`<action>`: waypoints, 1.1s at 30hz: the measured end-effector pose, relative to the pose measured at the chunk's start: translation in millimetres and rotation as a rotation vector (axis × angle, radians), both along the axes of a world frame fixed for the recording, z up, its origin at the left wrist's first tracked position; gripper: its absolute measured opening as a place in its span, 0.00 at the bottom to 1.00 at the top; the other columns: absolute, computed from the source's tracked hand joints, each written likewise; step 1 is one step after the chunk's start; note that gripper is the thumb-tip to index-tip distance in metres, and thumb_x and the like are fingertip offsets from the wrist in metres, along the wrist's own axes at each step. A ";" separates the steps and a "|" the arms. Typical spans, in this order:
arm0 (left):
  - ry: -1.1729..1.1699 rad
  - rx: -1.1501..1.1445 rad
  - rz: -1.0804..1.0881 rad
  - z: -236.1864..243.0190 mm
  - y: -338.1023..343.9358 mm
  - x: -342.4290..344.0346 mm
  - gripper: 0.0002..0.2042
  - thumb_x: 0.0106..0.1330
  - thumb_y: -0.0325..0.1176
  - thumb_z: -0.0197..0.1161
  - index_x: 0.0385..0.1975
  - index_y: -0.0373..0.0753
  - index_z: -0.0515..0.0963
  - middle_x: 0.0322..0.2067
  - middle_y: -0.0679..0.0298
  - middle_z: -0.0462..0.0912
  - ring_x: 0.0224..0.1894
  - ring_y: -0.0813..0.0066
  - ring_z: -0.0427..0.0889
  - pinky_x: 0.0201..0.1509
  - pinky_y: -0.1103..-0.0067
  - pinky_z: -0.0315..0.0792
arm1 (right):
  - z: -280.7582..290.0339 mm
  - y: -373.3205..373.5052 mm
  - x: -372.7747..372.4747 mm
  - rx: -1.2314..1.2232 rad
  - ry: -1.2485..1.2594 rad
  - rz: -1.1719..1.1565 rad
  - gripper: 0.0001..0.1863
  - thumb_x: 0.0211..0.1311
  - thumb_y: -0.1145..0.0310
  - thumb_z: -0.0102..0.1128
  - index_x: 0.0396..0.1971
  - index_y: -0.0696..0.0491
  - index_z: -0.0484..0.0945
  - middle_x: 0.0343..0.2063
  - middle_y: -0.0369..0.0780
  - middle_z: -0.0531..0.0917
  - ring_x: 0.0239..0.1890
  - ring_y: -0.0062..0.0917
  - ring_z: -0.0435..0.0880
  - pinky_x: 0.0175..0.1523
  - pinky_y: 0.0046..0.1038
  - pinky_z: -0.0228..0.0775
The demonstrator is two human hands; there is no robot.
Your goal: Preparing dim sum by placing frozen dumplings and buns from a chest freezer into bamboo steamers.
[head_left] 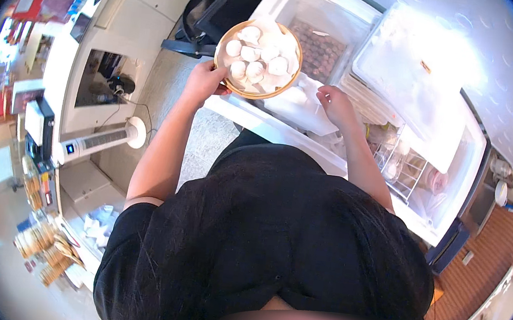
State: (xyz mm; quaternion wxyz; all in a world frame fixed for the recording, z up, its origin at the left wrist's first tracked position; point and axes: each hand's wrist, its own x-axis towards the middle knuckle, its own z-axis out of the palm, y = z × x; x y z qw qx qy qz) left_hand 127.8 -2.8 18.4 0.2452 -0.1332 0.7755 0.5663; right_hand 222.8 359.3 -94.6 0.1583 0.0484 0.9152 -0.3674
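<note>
My left hand (203, 82) grips the near left rim of a round bamboo steamer basket (301, 52), its thumb over the edge. Several white round buns (251, 53) sit in it on a pale liner. The basket is above the left front edge of an open chest freezer (265, 112). Over the freezer's inside, my right hand (337, 106) has its fingers closed at the edge of a white plastic bag (304, 105); the fingertips are partly hidden. Beyond the bag lies a clear bag of small brown round pieces (319, 50).
A large white lidded container (401, 53) rests over the freezer's right part, above stacked trays (368, 100). A white wire rack (402, 170) stands inside nearer me. To my left are a tower fan (100, 140), white cabinets (136, 7) and a black chair (207, 12).
</note>
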 end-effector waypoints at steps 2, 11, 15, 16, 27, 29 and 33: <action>-0.003 -0.011 -0.035 16.8 -9.7 14.4 0.17 0.68 0.34 0.61 0.46 0.24 0.80 0.34 0.53 0.87 0.28 0.69 0.89 0.33 0.78 0.87 | 3.9 -11.8 1.9 -0.182 0.223 -0.141 0.13 0.70 0.63 0.63 0.47 0.56 0.85 0.46 0.48 0.87 0.46 0.41 0.87 0.53 0.39 0.77; 0.005 0.015 0.007 90.3 -81.4 87.0 0.17 0.66 0.35 0.61 0.44 0.25 0.81 0.30 0.56 0.88 0.26 0.74 0.88 0.33 0.80 0.85 | 41.3 -76.8 -16.5 -0.222 0.524 -0.152 0.14 0.65 0.74 0.59 0.50 0.55 0.83 0.51 0.45 0.82 0.48 0.35 0.84 0.52 0.33 0.78; 0.053 0.007 0.008 118.2 -140.6 120.3 0.16 0.66 0.36 0.62 0.44 0.28 0.82 0.30 0.59 0.87 0.25 0.76 0.87 0.33 0.80 0.84 | 75.6 -135.2 -9.3 -0.389 0.636 -0.157 0.13 0.68 0.76 0.57 0.51 0.56 0.80 0.52 0.43 0.77 0.47 0.27 0.82 0.48 0.27 0.78; 0.073 0.017 0.035 123.7 -155.4 130.2 0.15 0.64 0.33 0.61 0.41 0.27 0.82 0.27 0.59 0.86 0.23 0.76 0.85 0.31 0.80 0.83 | 81.8 -151.2 -4.6 -0.479 0.682 -0.169 0.12 0.69 0.76 0.57 0.50 0.57 0.80 0.51 0.42 0.77 0.46 0.24 0.81 0.48 0.26 0.78; 0.096 0.002 0.252 137.0 -400.5 266.3 0.12 0.62 0.32 0.61 0.37 0.27 0.82 0.26 0.60 0.86 0.22 0.77 0.85 0.30 0.80 0.83 | 115.0 -430.6 63.6 -0.794 0.652 0.059 0.13 0.67 0.84 0.53 0.48 0.57 0.78 0.54 0.39 0.77 0.43 0.20 0.82 0.48 0.21 0.74; 0.094 -0.025 0.296 137.9 -442.7 292.7 0.12 0.62 0.32 0.62 0.37 0.27 0.82 0.27 0.60 0.86 0.22 0.77 0.85 0.30 0.80 0.83 | 116.6 -485.2 76.5 -0.836 0.651 0.133 0.12 0.68 0.83 0.54 0.48 0.57 0.78 0.54 0.39 0.78 0.42 0.20 0.82 0.50 0.22 0.74; 0.076 -0.048 0.426 139.5 -518.9 353.3 0.14 0.62 0.32 0.61 0.38 0.27 0.82 0.27 0.59 0.86 0.22 0.76 0.86 0.30 0.80 0.83 | 125.7 -578.5 105.9 -0.884 0.581 0.274 0.12 0.66 0.85 0.54 0.45 0.58 0.80 0.55 0.40 0.77 0.41 0.20 0.82 0.48 0.22 0.75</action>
